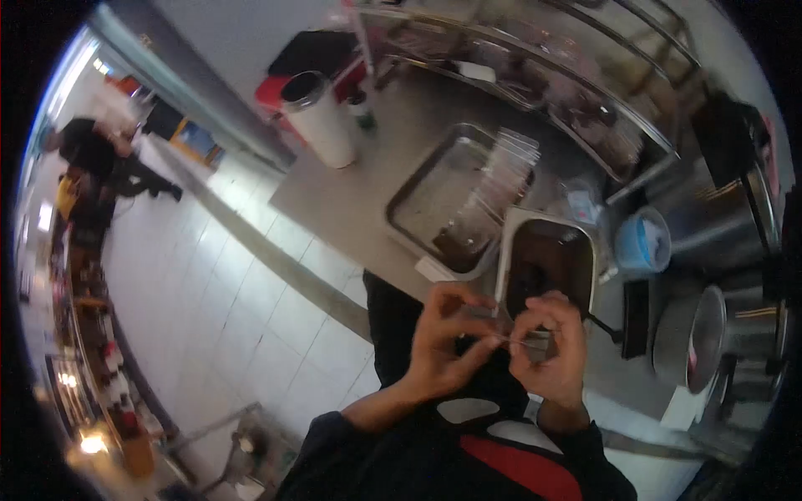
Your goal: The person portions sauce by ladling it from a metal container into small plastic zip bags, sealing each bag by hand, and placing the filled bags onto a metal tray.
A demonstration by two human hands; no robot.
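Observation:
Both my hands are raised in front of my body, close to the near edge of the steel counter. My left hand (451, 342) pinches a small, thin, clear item (516, 341) between thumb and fingers. On the other side of that item, my right hand (550, 346) is also closed on it with curled fingers. What the item is cannot be made out. Just beyond my hands sits a deep metal pan (547, 250) with dark contents and a dark handle sticking out. To its left is a shallow metal tray (418, 188) with a clear plastic rack (505, 171) lying across it.
A white cylinder (322, 125) and a small bottle (361, 110) stand at the back left. A blue-white tub (643, 242) and a large pot (702, 338) are on the right. Metal shelving (518, 50) rises behind. A person (92, 150) is far left.

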